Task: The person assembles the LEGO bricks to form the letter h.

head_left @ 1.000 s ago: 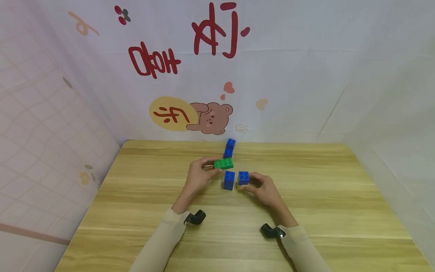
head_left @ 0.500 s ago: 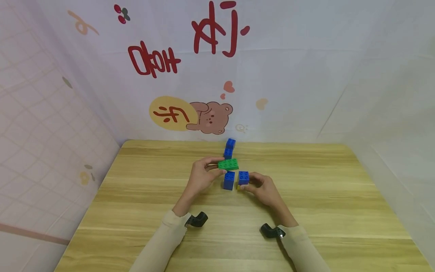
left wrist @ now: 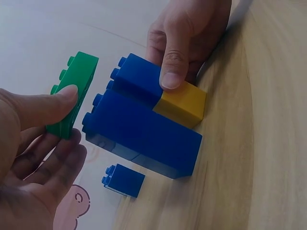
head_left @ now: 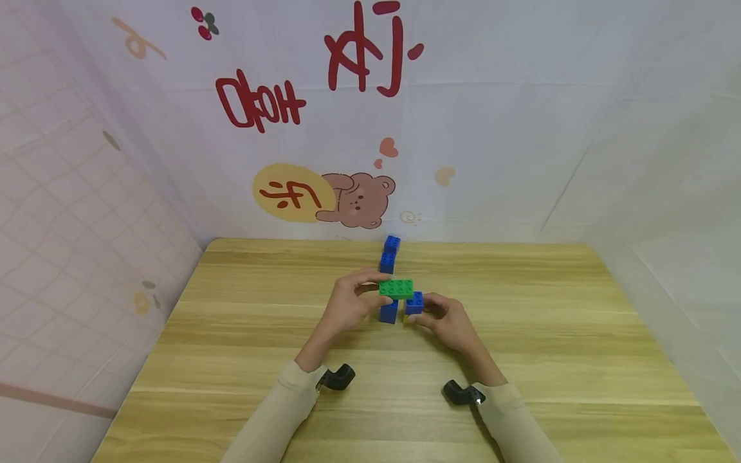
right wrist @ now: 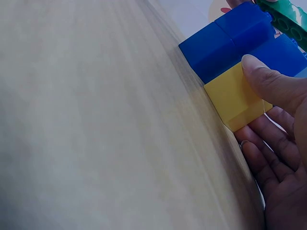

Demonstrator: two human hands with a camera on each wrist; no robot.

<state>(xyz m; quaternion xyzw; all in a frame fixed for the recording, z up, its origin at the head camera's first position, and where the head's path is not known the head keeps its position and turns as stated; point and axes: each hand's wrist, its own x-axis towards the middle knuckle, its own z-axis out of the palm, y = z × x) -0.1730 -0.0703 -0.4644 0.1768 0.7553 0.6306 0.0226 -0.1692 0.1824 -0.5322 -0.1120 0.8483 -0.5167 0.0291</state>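
My left hand pinches a green building brick, studs up, between thumb and fingers. It hovers just above a blue tower, overlapping its top in the head view; a gap separates them in the left wrist view. The tower is two blue bricks high, with a seam visible in the right wrist view. Right of it stands a second stack: a blue brick on a yellow brick. My right hand grips this stack low, thumb on the yellow and blue sides. The stacks stand close together, tops about level.
Behind the stacks, two more blue pieces, a nearer blue brick and a farther blue brick, stand in line toward the back edge of the wooden table. A printed white wall sheet rises right behind the table.
My left hand has carried the green brick right and slightly toward me, from left of the blue tower to over it, turning it straighter. My right hand has stayed on its stack.
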